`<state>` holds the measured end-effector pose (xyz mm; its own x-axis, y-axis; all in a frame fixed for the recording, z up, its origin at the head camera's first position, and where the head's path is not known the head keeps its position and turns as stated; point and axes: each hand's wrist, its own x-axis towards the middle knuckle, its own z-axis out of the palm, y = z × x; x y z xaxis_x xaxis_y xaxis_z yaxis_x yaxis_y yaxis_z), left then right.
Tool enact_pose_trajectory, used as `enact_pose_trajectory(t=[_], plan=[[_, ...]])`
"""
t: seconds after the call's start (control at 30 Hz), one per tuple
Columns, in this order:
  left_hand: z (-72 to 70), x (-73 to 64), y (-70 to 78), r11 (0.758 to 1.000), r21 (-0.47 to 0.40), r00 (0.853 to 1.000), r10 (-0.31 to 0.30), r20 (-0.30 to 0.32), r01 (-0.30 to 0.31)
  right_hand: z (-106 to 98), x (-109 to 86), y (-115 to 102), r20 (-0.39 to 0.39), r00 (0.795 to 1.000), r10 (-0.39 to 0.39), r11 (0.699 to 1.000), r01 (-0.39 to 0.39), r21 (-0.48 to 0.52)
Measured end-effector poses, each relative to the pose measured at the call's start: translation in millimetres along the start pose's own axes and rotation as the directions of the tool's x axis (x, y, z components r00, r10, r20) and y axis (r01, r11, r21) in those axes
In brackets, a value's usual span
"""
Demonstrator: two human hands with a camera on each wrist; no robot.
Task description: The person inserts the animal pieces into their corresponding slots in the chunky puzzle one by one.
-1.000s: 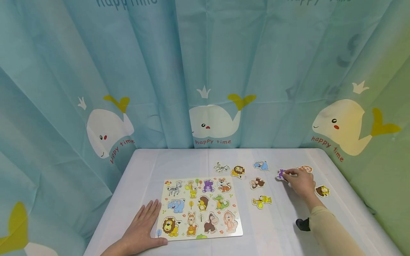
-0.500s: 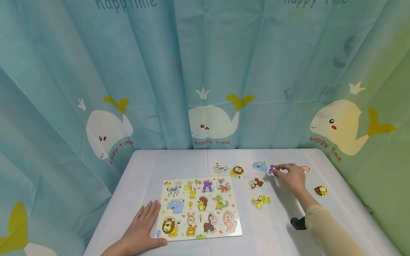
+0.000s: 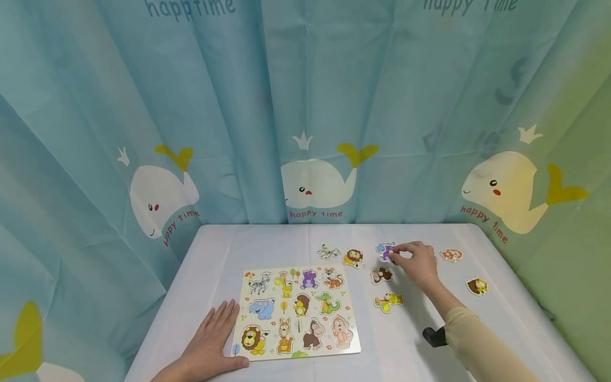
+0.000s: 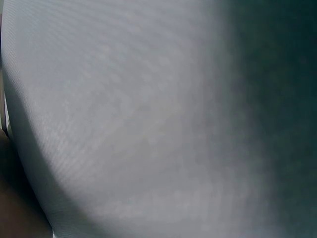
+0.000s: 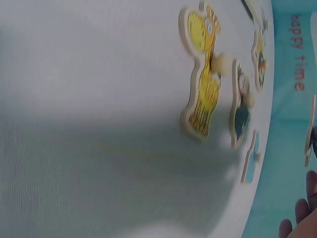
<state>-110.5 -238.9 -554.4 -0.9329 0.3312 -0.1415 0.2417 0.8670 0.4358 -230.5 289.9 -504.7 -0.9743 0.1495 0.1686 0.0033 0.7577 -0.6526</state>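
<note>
My left hand (image 3: 207,339) lies flat with fingers spread beside the left edge of the animal puzzle board (image 3: 356,344). My right hand (image 3: 419,265) pinches the purple hippo puzzle piece (image 3: 384,254) between thumb and fingers, above the tabletop. It overlaps the blue elephant piece (image 3: 380,247) in the head view. In the right wrist view that held piece (image 5: 310,134) shows only edge-on at the far right. Closest below are the monkey piece (image 3: 382,275) and the giraffe piece (image 3: 389,302), each with a knob. The left wrist view is mostly blurred white cloth.
Near the back lie a zebra piece (image 3: 329,252) and a lion piece (image 3: 352,258). To the right are an orange monkey piece (image 3: 451,254) and a hedgehog piece (image 3: 477,286). Behind the white table (image 3: 267,244) hangs a blue whale-print curtain (image 3: 229,180).
My right hand has carried the purple hippo piece leftward, from beside the orange monkey piece to over the elephant piece. My left hand has stayed in place.
</note>
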Motion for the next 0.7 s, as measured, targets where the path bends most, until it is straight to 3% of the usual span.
enact_pose_trajectory(t=[0.7], plan=[[1.9, -1.9, -0.6, 0.999, 0.01, 0.999, 0.033, -0.04, -0.033, 30, -9.5, -40, 0.043, 0.996, -0.083, 0.996, 0.081, 0.041]])
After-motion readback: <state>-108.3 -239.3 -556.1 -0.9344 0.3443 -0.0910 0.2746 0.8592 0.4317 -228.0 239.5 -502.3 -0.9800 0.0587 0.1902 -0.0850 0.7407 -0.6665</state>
